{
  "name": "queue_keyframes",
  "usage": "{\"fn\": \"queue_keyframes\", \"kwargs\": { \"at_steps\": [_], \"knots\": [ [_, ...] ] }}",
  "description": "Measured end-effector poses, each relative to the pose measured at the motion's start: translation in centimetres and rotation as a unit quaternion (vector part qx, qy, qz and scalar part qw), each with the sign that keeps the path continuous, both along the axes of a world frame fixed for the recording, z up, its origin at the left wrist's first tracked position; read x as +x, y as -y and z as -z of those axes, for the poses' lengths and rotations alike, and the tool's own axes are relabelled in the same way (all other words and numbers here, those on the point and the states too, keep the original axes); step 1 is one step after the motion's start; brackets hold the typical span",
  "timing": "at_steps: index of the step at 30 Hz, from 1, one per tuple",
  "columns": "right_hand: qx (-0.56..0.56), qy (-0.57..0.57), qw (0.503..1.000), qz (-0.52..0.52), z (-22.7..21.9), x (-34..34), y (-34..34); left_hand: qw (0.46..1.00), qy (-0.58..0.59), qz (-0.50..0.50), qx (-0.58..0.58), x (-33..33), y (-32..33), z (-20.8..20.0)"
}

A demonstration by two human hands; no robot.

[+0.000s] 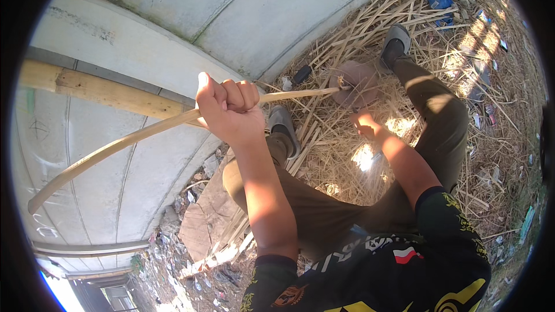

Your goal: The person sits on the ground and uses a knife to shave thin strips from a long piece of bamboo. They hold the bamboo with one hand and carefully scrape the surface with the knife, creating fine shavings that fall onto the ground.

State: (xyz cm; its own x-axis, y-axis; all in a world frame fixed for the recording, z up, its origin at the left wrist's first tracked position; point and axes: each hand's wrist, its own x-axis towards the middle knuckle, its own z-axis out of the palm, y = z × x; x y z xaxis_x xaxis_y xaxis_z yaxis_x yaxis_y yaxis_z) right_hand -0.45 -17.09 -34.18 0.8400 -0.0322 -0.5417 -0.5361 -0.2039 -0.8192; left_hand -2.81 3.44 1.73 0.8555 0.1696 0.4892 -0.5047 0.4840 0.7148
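Note:
My left hand [231, 107] is closed in a fist around a long, pale bamboo strip [124, 138]. One end of the strip curves away to the left, and the other reaches the top of a round brown block [365, 78] on the ground between my feet. Close to that end, my right hand [365, 124] is held low by the block's near side with its fingers curled. A small dark part shows at its fingertips, but what it grips is too small to make out.
Split bamboo strips [358, 29] lie heaped beyond the block, against a pale panelled wall [289, 17]. Shavings [329, 156] cover the ground around my shoes. A thick bamboo pole [110, 89] runs along the wall at left. A flat brown sheet [202, 225] lies beside my left leg.

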Motion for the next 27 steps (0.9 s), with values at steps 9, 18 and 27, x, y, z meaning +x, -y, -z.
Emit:
{"fn": "queue_keyframes", "kwargs": {
  "at_steps": [9,18,27],
  "knots": [
    [0.096,0.04,0.995,-0.014,-4.2,-0.5,-2.1,0.999,0.031,0.01,0.002,0.1,0.7,-0.3],
    [-0.153,0.271,0.95,0.021,-0.7,-0.5,0.6,0.989,0.129,0.062,0.046,-9.1,-0.7,-7.8],
    [0.429,-0.18,0.885,0.012,-5.9,0.9,-0.2,0.988,0.151,0.001,-0.013,-9.0,-8.4,-8.0]
  ]
}}
